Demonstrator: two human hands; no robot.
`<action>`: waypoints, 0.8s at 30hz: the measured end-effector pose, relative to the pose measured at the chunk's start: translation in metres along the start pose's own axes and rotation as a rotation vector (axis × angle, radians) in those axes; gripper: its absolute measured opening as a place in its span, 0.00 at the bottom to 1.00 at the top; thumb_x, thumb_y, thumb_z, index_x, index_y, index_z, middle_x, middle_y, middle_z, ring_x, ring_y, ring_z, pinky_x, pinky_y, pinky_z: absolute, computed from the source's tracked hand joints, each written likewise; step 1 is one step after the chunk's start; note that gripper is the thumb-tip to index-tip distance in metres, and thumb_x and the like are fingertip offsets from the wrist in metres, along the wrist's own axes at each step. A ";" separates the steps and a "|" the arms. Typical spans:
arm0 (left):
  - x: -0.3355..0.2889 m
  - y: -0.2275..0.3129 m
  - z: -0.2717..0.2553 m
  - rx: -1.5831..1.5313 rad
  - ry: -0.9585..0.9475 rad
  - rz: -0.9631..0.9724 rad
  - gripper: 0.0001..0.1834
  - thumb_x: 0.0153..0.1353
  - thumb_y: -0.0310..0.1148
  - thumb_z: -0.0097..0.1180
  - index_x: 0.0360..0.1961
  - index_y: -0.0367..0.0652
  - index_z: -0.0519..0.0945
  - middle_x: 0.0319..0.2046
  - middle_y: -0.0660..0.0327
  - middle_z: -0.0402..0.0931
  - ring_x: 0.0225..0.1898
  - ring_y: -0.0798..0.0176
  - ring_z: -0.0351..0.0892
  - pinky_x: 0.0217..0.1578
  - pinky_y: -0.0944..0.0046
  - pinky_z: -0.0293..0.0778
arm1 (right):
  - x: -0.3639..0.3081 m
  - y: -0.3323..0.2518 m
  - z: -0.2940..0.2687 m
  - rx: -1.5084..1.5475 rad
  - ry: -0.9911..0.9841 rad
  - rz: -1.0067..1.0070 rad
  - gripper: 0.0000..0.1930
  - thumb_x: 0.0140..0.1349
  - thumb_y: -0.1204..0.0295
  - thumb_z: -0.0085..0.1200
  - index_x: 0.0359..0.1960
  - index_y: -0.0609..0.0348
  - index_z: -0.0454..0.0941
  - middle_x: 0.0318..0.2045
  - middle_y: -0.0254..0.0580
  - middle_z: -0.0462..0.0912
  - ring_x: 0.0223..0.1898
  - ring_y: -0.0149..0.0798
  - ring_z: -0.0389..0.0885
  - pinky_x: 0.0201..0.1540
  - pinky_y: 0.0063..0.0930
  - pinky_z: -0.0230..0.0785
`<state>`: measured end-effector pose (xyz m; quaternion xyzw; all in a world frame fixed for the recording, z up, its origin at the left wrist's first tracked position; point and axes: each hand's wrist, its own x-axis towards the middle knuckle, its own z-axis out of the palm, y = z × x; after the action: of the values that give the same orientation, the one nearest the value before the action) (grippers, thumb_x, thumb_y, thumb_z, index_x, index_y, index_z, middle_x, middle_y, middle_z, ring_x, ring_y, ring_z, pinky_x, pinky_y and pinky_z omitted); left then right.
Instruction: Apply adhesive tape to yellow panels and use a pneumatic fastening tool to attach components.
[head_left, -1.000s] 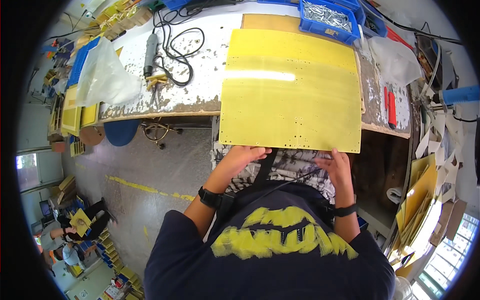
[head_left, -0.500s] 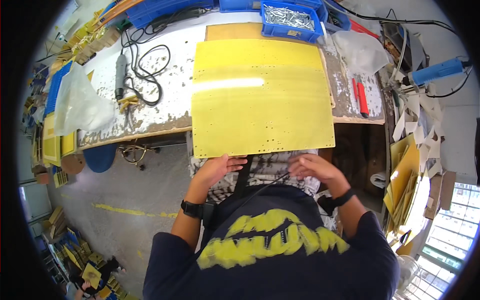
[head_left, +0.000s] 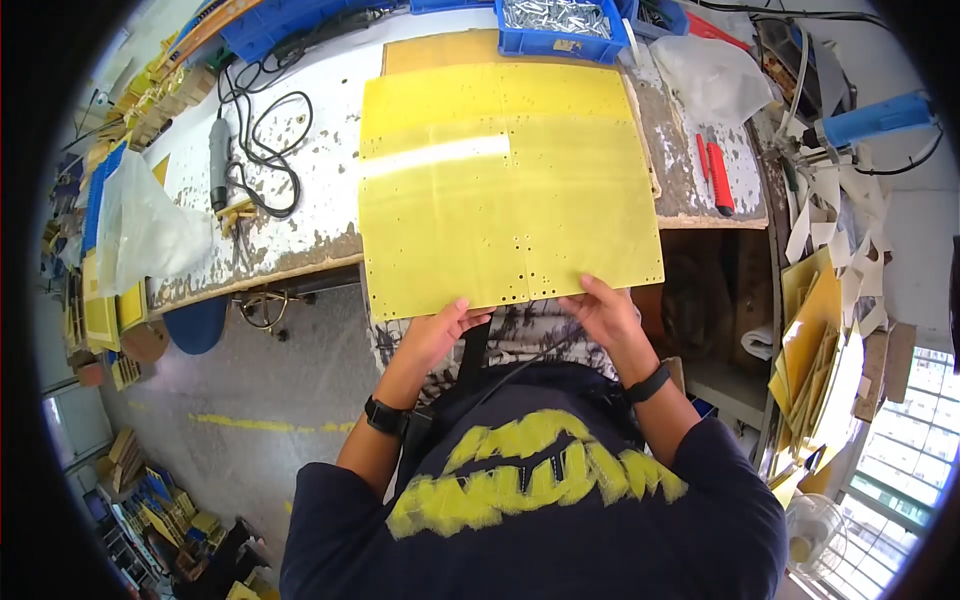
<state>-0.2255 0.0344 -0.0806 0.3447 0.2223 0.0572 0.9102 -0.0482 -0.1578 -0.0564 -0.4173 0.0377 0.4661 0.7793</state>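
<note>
A large yellow sheet (head_left: pixel 500 205) with many small drilled holes lies on the workbench, its near part jutting out over the front edge toward me. My left hand (head_left: pixel 445 328) grips the near edge left of the middle, thumb on top and the other fingers underneath. Right of the middle, my right hand (head_left: pixel 605 308) pinches the same edge, also with the thumb on top. Beneath the sheet's far end, a brownish-yellow board (head_left: pixel 440 52) shows.
Behind the sheet stands a blue bin (head_left: pixel 560 45) of metal rivets. A grey rotary tool (head_left: pixel 219 165) with a looped black cord lies left on the worn white workbench (head_left: pixel 335 130). Red-handled cutters (head_left: pixel 718 180) and a clear plastic bag (head_left: pixel 708 80) lie right. Yellow offcuts (head_left: pixel 810 340) lean beyond.
My right hand has moved up from below the sheet and taken hold of its near edge. The left hand now grips the edge too. The whole view has shifted slightly.
</note>
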 end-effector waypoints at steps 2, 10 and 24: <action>-0.001 -0.001 -0.001 -0.009 -0.017 0.006 0.18 0.64 0.32 0.42 0.54 0.38 0.63 0.48 0.51 0.72 0.47 0.55 0.74 0.46 0.56 0.71 | -0.001 -0.003 0.003 -0.002 -0.021 -0.018 0.16 0.61 0.75 0.47 0.51 0.63 0.65 0.43 0.47 0.77 0.40 0.41 0.79 0.41 0.33 0.77; -0.010 -0.003 -0.002 -0.046 -0.037 0.024 0.19 0.63 0.31 0.44 0.54 0.38 0.64 0.47 0.52 0.72 0.47 0.56 0.74 0.48 0.55 0.70 | -0.009 0.002 0.002 -0.025 -0.028 -0.024 0.17 0.61 0.74 0.47 0.51 0.63 0.65 0.43 0.47 0.76 0.40 0.40 0.79 0.40 0.33 0.77; -0.010 -0.005 0.000 0.000 -0.026 -0.008 0.19 0.62 0.32 0.45 0.54 0.37 0.64 0.47 0.52 0.72 0.48 0.56 0.73 0.48 0.56 0.69 | -0.012 0.005 -0.009 -0.024 0.008 -0.025 0.16 0.61 0.75 0.46 0.51 0.62 0.65 0.44 0.44 0.76 0.42 0.39 0.78 0.41 0.33 0.77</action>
<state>-0.2348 0.0276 -0.0801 0.3448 0.2119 0.0493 0.9131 -0.0553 -0.1713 -0.0599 -0.4288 0.0298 0.4549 0.7799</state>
